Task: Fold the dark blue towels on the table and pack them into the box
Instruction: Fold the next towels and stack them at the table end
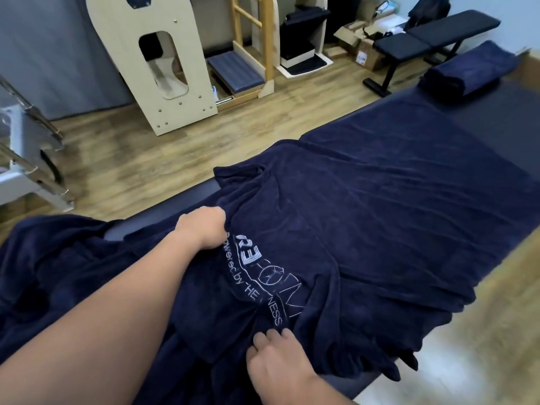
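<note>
A large dark blue towel [394, 206] with pale embroidered lettering lies spread along the dark table [502, 112], its near end bunched up. My left hand [204, 226] grips a fold of this towel beside the lettering. My right hand [277, 363] pinches the towel's cloth just below the lettering at the near edge. More dark blue towelling [55, 273] lies heaped at the near left under my left forearm. A stack of folded dark blue towels [470, 68] sits at the table's far end. No box for packing is recognisable.
Wooden floor runs left and right of the table. A black exercise bench [432, 36] stands beyond the far end, with cardboard boxes [365, 51] behind it. Pale wooden equipment [163, 62] and a ladder frame [254, 39] stand at the back left. Metal apparatus [26, 159] is at the left.
</note>
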Action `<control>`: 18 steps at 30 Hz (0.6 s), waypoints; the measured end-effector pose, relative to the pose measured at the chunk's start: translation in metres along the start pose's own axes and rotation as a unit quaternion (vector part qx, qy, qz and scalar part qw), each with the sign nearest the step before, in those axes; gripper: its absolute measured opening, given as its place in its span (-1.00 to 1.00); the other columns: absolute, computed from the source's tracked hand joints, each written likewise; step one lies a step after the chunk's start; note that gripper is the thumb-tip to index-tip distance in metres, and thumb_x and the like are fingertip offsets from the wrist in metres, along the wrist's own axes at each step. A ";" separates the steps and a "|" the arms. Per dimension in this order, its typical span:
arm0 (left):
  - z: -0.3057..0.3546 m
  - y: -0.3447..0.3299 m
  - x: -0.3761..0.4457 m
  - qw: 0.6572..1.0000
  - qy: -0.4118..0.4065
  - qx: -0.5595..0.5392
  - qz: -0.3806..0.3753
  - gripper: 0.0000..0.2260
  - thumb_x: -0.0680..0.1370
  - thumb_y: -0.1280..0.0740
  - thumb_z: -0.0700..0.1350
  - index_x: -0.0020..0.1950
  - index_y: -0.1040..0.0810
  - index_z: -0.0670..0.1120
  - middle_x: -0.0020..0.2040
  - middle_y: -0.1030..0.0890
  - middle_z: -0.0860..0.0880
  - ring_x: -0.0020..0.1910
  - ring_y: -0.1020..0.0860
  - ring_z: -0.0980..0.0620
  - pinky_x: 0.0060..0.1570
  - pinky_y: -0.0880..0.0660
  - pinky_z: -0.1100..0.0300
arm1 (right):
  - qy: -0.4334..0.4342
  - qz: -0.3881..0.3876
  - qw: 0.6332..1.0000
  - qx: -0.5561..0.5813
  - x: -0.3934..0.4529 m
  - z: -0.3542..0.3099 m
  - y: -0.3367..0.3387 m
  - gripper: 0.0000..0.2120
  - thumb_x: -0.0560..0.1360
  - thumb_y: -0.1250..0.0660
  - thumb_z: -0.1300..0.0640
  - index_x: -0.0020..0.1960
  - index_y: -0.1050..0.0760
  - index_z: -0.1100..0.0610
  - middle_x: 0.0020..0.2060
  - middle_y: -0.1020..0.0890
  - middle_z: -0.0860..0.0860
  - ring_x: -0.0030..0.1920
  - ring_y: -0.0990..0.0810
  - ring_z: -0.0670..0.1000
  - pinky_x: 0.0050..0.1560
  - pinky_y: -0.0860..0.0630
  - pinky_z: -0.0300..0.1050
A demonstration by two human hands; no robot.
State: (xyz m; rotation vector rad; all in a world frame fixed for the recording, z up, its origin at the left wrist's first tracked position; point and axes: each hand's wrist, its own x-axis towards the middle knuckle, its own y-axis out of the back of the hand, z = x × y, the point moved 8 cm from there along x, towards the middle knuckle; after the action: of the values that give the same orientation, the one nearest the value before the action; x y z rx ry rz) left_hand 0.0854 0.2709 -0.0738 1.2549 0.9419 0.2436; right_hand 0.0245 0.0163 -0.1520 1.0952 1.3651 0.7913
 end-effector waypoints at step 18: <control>0.119 0.003 0.022 0.975 -0.186 -0.116 -0.040 -0.51 0.45 -0.50 -0.05 0.33 -0.45 0.15 0.20 -0.51 0.08 0.32 -0.47 -0.06 0.26 -0.44 -0.05 | -0.461 0.214 0.836 0.206 -0.091 0.271 0.064 -0.86 0.60 -0.18 0.09 0.01 -0.46 0.14 0.00 -0.52 0.12 -0.03 -0.57 0.25 -0.16 -0.44 0.03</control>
State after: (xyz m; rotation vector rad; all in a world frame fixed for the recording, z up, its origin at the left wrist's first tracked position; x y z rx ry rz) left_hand 0.1853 0.2026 -0.0804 0.9996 0.6193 0.0476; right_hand 0.2928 -0.0855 -0.0917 1.8445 0.4484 0.1630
